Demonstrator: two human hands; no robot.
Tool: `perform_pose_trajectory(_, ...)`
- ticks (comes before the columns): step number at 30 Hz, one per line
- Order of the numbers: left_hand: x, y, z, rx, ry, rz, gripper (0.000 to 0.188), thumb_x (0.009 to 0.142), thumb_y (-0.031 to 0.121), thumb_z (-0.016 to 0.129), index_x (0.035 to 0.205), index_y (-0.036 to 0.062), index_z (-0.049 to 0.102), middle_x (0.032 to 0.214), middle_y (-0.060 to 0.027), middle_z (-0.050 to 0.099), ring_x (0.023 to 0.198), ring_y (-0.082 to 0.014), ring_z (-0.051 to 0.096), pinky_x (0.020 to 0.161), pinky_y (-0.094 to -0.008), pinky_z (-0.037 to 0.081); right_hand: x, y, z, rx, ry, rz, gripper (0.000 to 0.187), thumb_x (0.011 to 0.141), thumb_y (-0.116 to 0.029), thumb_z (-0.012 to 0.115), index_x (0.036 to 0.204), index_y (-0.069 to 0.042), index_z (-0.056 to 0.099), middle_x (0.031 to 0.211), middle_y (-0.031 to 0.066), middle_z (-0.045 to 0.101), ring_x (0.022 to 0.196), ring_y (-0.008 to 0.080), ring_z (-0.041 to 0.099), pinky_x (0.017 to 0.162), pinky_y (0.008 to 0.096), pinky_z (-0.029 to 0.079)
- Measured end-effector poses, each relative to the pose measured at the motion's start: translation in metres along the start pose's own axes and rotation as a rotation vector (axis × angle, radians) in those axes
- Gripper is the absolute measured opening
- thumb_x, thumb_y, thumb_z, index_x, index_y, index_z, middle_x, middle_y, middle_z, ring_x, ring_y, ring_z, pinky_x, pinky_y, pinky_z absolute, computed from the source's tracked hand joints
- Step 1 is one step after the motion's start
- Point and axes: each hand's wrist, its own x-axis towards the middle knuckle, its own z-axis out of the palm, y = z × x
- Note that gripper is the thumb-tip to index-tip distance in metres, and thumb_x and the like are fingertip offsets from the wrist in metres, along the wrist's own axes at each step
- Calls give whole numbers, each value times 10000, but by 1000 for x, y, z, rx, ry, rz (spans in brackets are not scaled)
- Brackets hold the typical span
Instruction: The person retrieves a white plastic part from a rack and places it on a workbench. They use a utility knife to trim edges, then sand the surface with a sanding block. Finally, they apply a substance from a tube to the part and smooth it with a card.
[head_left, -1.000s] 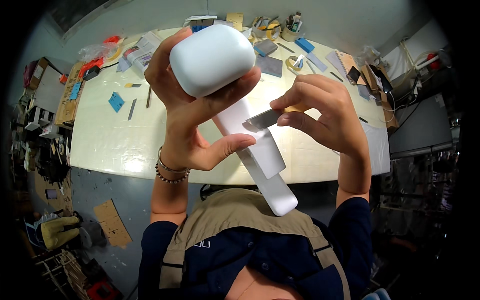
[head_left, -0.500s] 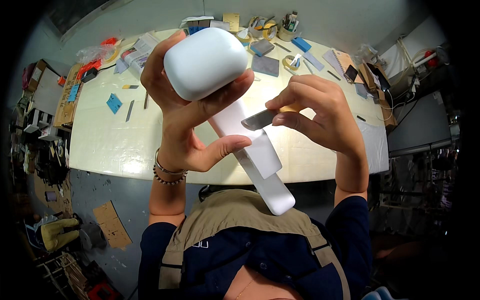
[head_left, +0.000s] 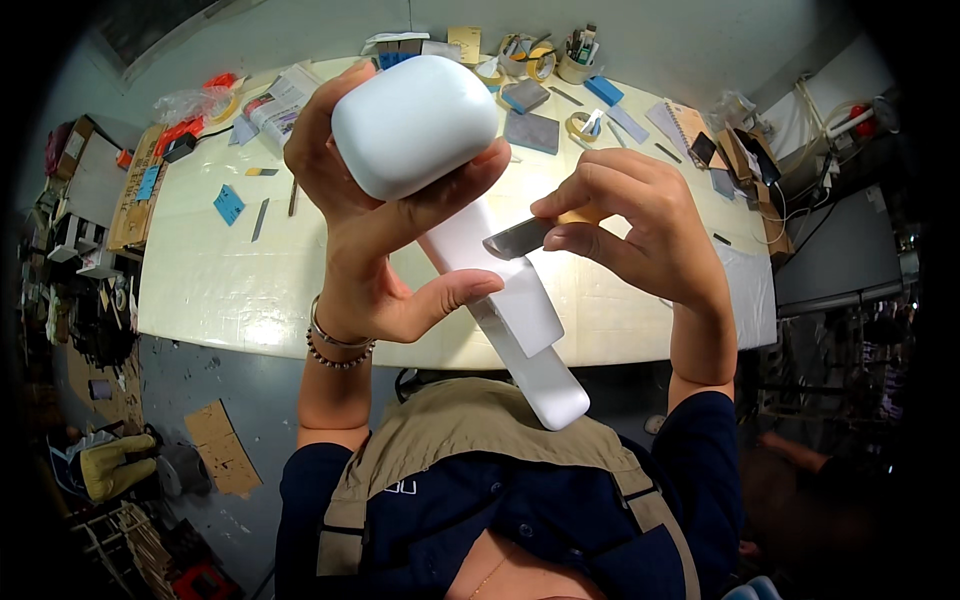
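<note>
My left hand (head_left: 370, 225) is wrapped round a smooth white plastic-looking piece with a bulky rounded head (head_left: 415, 125) at the top. Its long flat body (head_left: 525, 310) slants down toward my apron, with a stepped edge near the lower end. Between thumb and fingertips, my right hand (head_left: 640, 215) pinches a small knife (head_left: 518, 240) with a short grey blade and a yellowish handle, mostly covered by the fingers. The blade lies over the white body near its step, at or close to the surface; exact contact is hard to tell. My left thumb rests on the body beside it.
The pale covered table (head_left: 230, 300) carries grey and blue sanding blocks (head_left: 530, 132), tape rolls (head_left: 583, 125), a cup of tools (head_left: 577, 62) and a newspaper (head_left: 275, 110). Cardboard (head_left: 222, 448) lies on the floor at left. Another person's arm (head_left: 795, 452) shows dimly at lower right.
The white piece's head has shifted very slightly right with my left hand. My right hand and the knife look still. Another person's arm has come into view at lower right.
</note>
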Motion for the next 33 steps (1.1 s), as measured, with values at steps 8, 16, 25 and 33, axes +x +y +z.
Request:
perform_pose_trajectory(8,3,-3,4,-32,66,44,525,630,475,723,1039,145,709,1359,-125,286,1280,-300,192,1047,-360,274,1,1,1,-10,26,-53,229,650,-183,770,797,-41,666,678,37,616,620,174,566,541,282,414)
perform_pose_trajectory(16,-2,-13,2,-36,55,148,817,563,486,819,1194,20,591,1414,-194,312,1336,-336,265,1069,-449,247,-2,-3,-2,123,147,26,217,679,-188,770,813,-63,653,678,30,599,612,169,565,556,269,422)
perform_pose_trajectory(25,0,-4,-4,12,6,84,797,576,498,809,1175,14,603,1338,-170,425,1282,-320,354,1051,-434,282,-2,-2,-1,88,-34,50,227,654,-98,768,835,-4,667,697,55,585,648,153,587,538,262,465)
perform_pose_trajectory(33,1,-6,-1,15,47,145,796,575,520,797,1173,29,609,1344,-158,429,1286,-316,344,1058,-436,261,1,-2,-3,-8,1,-9,186,688,-208,758,785,-97,644,659,21,604,614,200,586,542,309,425)
